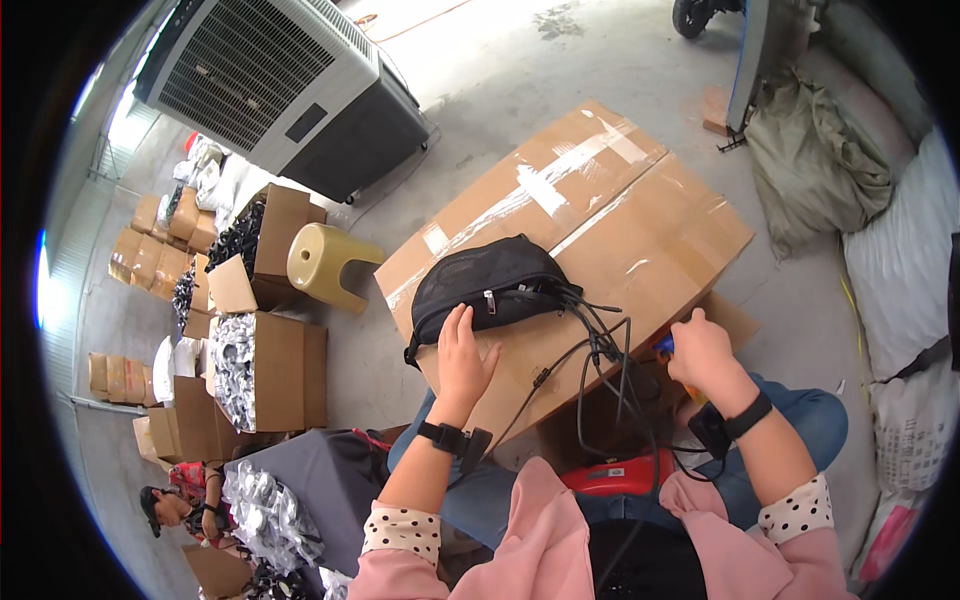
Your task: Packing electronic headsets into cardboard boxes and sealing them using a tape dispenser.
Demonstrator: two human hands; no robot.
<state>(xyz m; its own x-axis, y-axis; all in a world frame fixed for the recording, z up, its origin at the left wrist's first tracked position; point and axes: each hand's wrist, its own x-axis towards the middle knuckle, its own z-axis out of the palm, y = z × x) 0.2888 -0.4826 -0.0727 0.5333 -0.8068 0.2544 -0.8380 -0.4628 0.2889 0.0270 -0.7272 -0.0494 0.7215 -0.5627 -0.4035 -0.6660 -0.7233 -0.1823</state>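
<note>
A black zippered waist pouch lies on a large taped cardboard box in front of me. My left hand rests at the pouch's near edge, its fingers stretched out and holding nothing. Black cables run from the pouch's right end over the box edge toward my lap. Right of the cables, my right hand is closed around a small tool with blue and orange parts. Most of that tool is hidden by the hand, so its kind cannot be told. Both wrists wear black bands with small boxes.
A yellow plastic stool and open cartons of bagged goods stand to the left. Beyond them is a large air cooler. A red object lies by my lap. Sacks line the right. Another person works at lower left.
</note>
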